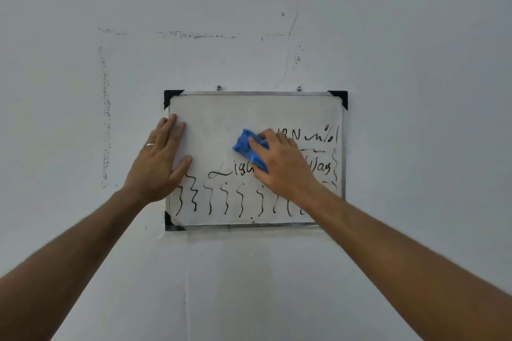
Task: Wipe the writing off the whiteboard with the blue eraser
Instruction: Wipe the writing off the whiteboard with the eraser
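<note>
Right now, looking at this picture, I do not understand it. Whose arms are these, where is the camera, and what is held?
There is no machine here. A person wears one camera on the head, so you see that person's own two arms from above. A small whiteboard hangs on a wall. The left hand lies flat on the board's left edge. The right hand grips a blue eraser against the board's middle. Black writing remains at the right, and wavy lines along the bottom.
</note>
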A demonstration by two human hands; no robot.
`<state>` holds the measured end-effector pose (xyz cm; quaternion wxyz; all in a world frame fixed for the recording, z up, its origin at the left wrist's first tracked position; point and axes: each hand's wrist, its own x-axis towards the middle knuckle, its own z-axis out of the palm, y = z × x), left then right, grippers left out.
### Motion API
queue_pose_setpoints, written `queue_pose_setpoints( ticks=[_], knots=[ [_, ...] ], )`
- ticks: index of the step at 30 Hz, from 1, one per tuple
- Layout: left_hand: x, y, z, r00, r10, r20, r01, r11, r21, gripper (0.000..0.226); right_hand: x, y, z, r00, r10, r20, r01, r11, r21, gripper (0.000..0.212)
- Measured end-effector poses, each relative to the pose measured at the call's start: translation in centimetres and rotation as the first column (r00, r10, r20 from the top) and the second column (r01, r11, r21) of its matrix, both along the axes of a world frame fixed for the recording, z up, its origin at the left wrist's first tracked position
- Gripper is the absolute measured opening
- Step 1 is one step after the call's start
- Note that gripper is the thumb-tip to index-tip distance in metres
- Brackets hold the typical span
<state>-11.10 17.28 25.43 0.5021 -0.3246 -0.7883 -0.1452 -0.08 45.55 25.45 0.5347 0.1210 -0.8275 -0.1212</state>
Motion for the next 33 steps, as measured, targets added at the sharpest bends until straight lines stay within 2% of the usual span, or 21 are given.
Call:
queue_pose_setpoints(
  ticks=[2,6,7,10,11,13,14,15,18,19,23,27,28,31,33],
  knots=[
    [0.3,0.1,0.1,1.000,-0.007,-0.008,0.008,0.999,0.031,0.071,0.9,1.5,-0.4,1.000,-0.001,0.009,0.000,1.000,0.018,0.057],
    [0.7,0.9,0.1,0.999,-0.035,-0.026,0.037,0.995,0.091,0.065,1.0,2.5,2.0,0.991,-0.018,-0.131,-0.012,0.974,-0.225,0.054],
    [0.7,1.1,0.1,0.999,-0.040,-0.027,0.042,0.994,0.101,0.065,0.8,1.8,1.7,0.994,-0.005,-0.111,-0.017,0.980,-0.196,0.054],
    [0.4,1.3,-0.1,0.999,-0.041,-0.032,0.044,0.992,0.118,0.064,1.3,2.6,-0.2,1.000,0.012,-0.016,-0.011,1.000,0.029,0.056],
    [0.3,1.4,-0.3,0.998,-0.041,-0.037,0.045,0.992,0.120,0.064,1.8,3.6,0.1,1.000,-0.001,-0.029,0.001,1.000,0.019,0.056],
    [0.1,1.6,-0.5,0.999,-0.040,-0.032,0.044,0.990,0.131,0.064,1.9,5.1,1.6,0.991,-0.048,-0.128,0.029,0.988,-0.149,0.056],
    [0.1,1.8,-0.5,0.999,-0.039,-0.020,0.041,0.990,0.136,0.064,1.8,5.2,1.9,0.987,-0.066,-0.146,0.032,0.974,-0.225,0.056],
    [0.1,1.9,-0.5,0.999,-0.037,-0.010,0.038,0.989,0.142,0.064,1.6,4.7,1.9,0.990,-0.071,-0.126,0.040,0.971,-0.235,0.057],
    [0.3,2.0,-0.3,1.000,-0.031,0.006,0.030,0.988,0.150,0.064,1.8,4.2,-0.3,1.000,-0.031,0.006,0.031,0.999,-0.016,0.058],
    [0.3,2.0,-0.3,1.000,-0.028,0.011,0.026,0.989,0.144,0.064,2.3,5.0,-0.3,0.999,-0.029,0.015,0.029,1.000,0.001,0.057],
    [0.5,2.0,-0.3,0.999,-0.025,0.020,0.022,0.990,0.142,0.065,2.7,6.5,1.5,0.990,-0.079,-0.120,0.046,0.966,-0.256,0.057],
    [0.5,1.9,-0.4,1.000,-0.025,0.018,0.022,0.990,0.142,0.065,2.9,6.5,-0.8,0.999,-0.038,-0.010,0.038,0.998,-0.052,0.057],
    [0.5,1.9,-0.4,1.000,-0.024,0.020,0.021,0.990,0.143,0.065,3.3,7.4,-0.2,0.998,-0.057,-0.023,0.055,0.996,-0.070,0.057],
    [0.6,2.1,-0.5,1.000,-0.021,0.023,0.017,0.988,0.153,0.065,3.5,8.4,1.6,0.985,-0.123,-0.122,0.089,0.962,-0.257,0.056],
    [0.7,2.2,-0.5,0.999,-0.026,0.029,0.021,0.987,0.160,0.066,3.3,7.5,0.7,0.995,-0.079,-0.068,0.066,0.981,-0.184,0.056]
  ],
)
